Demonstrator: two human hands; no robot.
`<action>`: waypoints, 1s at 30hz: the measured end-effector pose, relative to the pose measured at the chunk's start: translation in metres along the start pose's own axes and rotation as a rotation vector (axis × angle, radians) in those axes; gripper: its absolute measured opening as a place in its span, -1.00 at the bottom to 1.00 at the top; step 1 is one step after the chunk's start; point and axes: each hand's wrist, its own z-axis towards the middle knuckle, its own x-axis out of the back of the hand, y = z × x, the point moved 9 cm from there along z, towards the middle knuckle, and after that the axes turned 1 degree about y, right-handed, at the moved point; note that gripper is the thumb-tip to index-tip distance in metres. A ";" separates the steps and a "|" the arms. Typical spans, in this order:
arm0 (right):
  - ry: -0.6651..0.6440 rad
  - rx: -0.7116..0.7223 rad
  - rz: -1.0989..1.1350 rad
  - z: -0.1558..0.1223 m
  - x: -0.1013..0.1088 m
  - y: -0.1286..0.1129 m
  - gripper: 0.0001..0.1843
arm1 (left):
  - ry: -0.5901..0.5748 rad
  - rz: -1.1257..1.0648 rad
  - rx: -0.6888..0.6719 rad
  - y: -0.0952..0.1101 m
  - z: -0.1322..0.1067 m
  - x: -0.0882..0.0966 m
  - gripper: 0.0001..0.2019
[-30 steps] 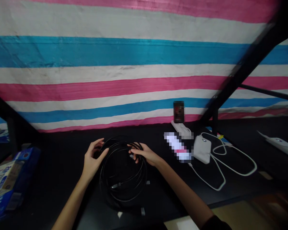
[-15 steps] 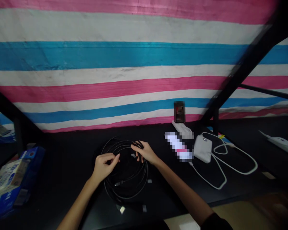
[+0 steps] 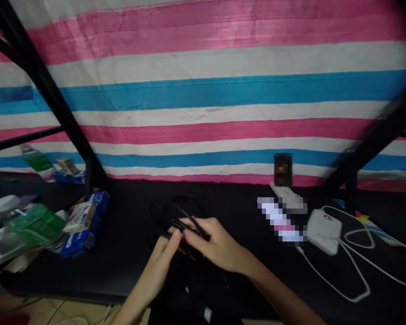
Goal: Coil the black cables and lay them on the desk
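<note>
A bundle of black cable (image 3: 179,207) is gathered between my two hands above the black desk. My left hand (image 3: 167,248) grips it from the lower left, thumb pressed on top. Close against it, my right hand (image 3: 216,239) has its fingers wrapped round the same cable strands. Loops rise beyond the fingers, dark against the dark desk and partly blurred. A connector (image 3: 186,284) hangs below the hands, and a pale tag (image 3: 207,314) shows near the desk's front edge.
A white power bank (image 3: 325,230) with white cables lies at right, beside a pixelated phone (image 3: 280,220). Behind stands a small dark framed item (image 3: 283,169). A blue packet (image 3: 88,230) and green bottle (image 3: 37,223) are at left. Black frame bars (image 3: 50,99) slope at both sides.
Both hands have come together and closed on the cable, and the wide flat coil is now gathered into a tighter bundle. The view has swung left.
</note>
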 end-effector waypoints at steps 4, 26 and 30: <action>0.017 0.104 -0.182 0.001 -0.009 -0.018 -0.74 | 0.137 -0.228 0.144 0.000 -0.008 0.010 -0.54; 0.266 -0.301 0.420 0.003 0.036 0.110 -0.62 | -0.051 0.266 0.004 0.024 0.001 0.031 -0.44; 0.286 -0.284 0.375 0.015 0.042 0.118 -0.59 | -0.077 0.468 -0.150 0.022 0.027 0.010 -0.59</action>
